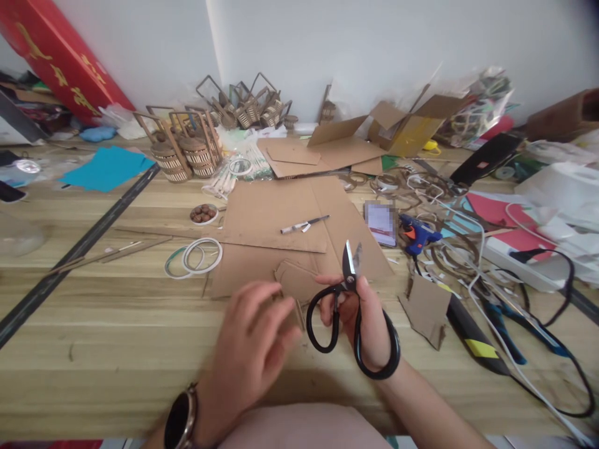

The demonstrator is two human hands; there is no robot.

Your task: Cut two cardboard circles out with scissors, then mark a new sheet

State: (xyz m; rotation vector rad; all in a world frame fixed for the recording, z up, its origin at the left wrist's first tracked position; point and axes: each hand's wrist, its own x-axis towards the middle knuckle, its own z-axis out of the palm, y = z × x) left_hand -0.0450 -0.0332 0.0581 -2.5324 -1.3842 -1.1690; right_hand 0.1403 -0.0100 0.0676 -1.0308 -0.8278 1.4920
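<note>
My right hand (362, 312) is closed on a pair of black-handled scissors (349, 284); their blades stand a little apart and point away from me. Beside it, my left hand (257, 333), with a watch (180, 418) at the wrist, is slightly blurred. Its fingers are loosely curved and apart, and I see nothing held in them. Just beyond the hands lies a small cut piece of cardboard (299, 280), on top of a large cardboard sheet (276, 202). A capped pen or thin knife (304, 225) rests on that sheet.
Left of the sheet are tape rings (202, 255) and a bowl of brown nuts or beads (204, 214). Small bamboo baskets (201, 153) stand behind. On the right are a blue glue gun (418, 234), a blurred phone-like screen (380, 223), a cardboard scrap (425, 305), pliers (505, 324) and tangled cables.
</note>
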